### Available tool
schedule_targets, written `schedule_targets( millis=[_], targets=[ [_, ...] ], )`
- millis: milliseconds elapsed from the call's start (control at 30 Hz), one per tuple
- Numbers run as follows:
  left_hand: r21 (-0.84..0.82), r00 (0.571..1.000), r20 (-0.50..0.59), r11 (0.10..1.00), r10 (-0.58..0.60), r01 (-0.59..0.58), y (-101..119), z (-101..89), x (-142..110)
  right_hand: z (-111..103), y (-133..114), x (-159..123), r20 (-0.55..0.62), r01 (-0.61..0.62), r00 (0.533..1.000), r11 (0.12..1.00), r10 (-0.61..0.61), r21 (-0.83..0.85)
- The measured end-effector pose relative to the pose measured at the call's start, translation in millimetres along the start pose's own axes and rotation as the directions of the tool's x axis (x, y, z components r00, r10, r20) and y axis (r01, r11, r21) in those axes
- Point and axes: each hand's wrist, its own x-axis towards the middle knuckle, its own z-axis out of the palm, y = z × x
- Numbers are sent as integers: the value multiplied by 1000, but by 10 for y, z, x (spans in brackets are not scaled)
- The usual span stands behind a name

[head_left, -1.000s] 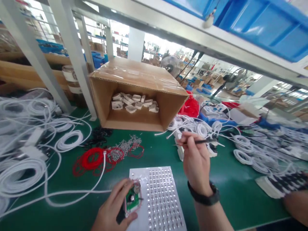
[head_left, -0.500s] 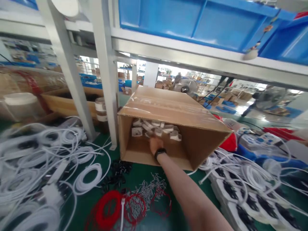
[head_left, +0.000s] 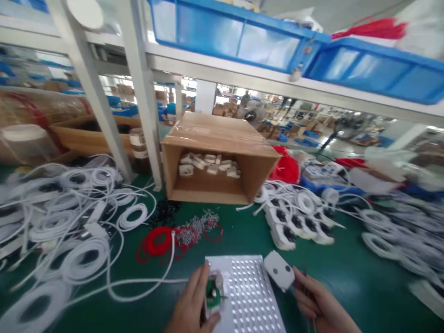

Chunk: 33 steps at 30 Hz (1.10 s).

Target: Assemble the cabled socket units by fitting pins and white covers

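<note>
At the bottom middle, my left hand (head_left: 192,305) is closed on a small white housing with a green circuit board (head_left: 212,293), held at the left edge of a perforated metal plate (head_left: 248,296). My right hand (head_left: 321,307) at the bottom right grips a white plastic cover (head_left: 279,269) with two dark holes, and a thin dark tool lies along its fingers. A white cable (head_left: 152,282) runs from the housing off to the left. Behind, a cardboard box (head_left: 218,164) lies on its side with several white covers inside.
Coils of white cable (head_left: 65,222) crowd the left of the green table. Red wire loops (head_left: 159,240) and small metal screws (head_left: 194,226) lie before the box. White plug units (head_left: 298,222) and more cable fill the right. Blue bins (head_left: 263,41) sit on a shelf overhead.
My right hand has come back from inside the cardboard box to the plate, now carrying a white cover. The view has dropped toward the table. My left hand still grips the housing.
</note>
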Motion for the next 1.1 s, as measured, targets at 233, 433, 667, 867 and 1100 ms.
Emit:
schedule_targets(
  millis=[233, 433, 667, 867, 1100],
  targets=[
    [254, 988, -76, 961, 132, -108, 74, 6, 51, -601, 65, -382, -228, 216, 902, 840, -367, -497],
    [352, 991, -69, 932, 117, -86, 87, 21, 69, -640, 83, -405, -161, 281, 792, 585, -589, -761],
    [383, 998, -62, 924, 25, 0, 159, 32, 57, -387, 60, -388, 129, 42, 849, -178, -513, -983],
    [317, 997, -70, 947, -39, 59, 230, 25, 58, -402, -17, -224, 232, 67, 879, -374, -417, -925],
    [255, 995, -61, 962, -85, 98, 163, 29, 31, -438, 1, -118, 225, 97, 875, -300, -429, -949]
  ],
)
